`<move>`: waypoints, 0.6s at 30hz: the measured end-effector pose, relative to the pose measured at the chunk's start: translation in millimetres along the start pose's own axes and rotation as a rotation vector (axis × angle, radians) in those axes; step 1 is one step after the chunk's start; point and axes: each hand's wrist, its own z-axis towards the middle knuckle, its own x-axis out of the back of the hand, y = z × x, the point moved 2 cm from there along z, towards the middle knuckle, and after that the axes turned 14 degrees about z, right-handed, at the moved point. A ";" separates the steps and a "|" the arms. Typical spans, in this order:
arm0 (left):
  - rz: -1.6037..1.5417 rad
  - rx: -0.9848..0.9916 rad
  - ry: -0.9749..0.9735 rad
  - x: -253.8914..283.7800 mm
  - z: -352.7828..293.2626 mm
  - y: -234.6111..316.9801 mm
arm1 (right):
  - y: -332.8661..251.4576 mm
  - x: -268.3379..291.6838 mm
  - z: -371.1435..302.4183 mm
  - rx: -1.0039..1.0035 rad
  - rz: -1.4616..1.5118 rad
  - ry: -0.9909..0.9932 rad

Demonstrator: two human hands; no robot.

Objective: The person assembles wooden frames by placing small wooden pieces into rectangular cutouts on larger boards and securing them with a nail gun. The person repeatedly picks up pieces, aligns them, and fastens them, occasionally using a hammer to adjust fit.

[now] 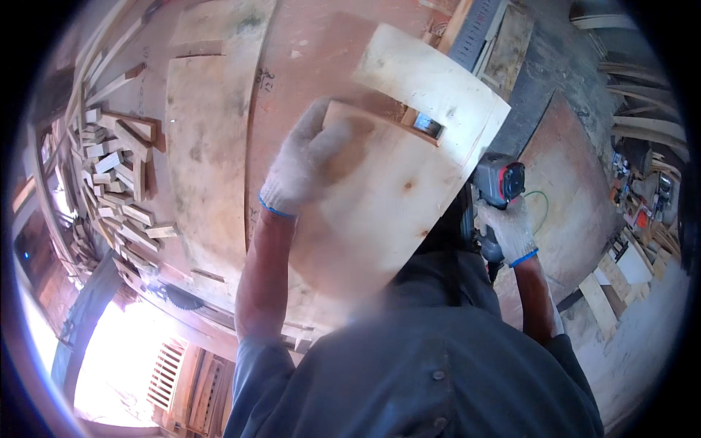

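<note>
My left hand, in a white knitted glove with a blue cuff, grips the left corner of a pale plywood panel. The panel has a rectangular notch at its far side, and two dark knots show in it. In my right hand, gloved the same way, is a black nail gun with a red ring on its head. It stands just off the panel's right edge. The panel hides the tool's nose, and a thin green cord curves beside my right hand.
Cut wood blocks are heaped on the left. A plywood sheet lies on the reddish work surface. A toothed circular saw blade sticks up at the lower left. Beyond the panel is a metal rail; boards lie at right.
</note>
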 end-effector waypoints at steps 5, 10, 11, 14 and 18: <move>0.170 -0.095 0.042 2.0 -5.0 5.0 | -16.1 -7.5 -15.4 0.095 0.089 -0.011; 0.147 -0.057 0.023 1.4 -3.5 1.2 | -13.5 -3.7 -14.0 0.086 0.070 -0.035; 0.131 -0.055 0.021 1.3 -2.9 -0.2 | -13.9 -3.6 -13.5 0.072 0.082 -0.042; 0.152 -0.085 0.011 1.7 -5.0 3.8 | -9.0 -0.7 -14.0 0.021 0.121 -0.068; 0.168 -0.099 0.009 5.6 -2.6 -1.3 | -13.6 -0.4 -17.1 0.018 0.113 -0.087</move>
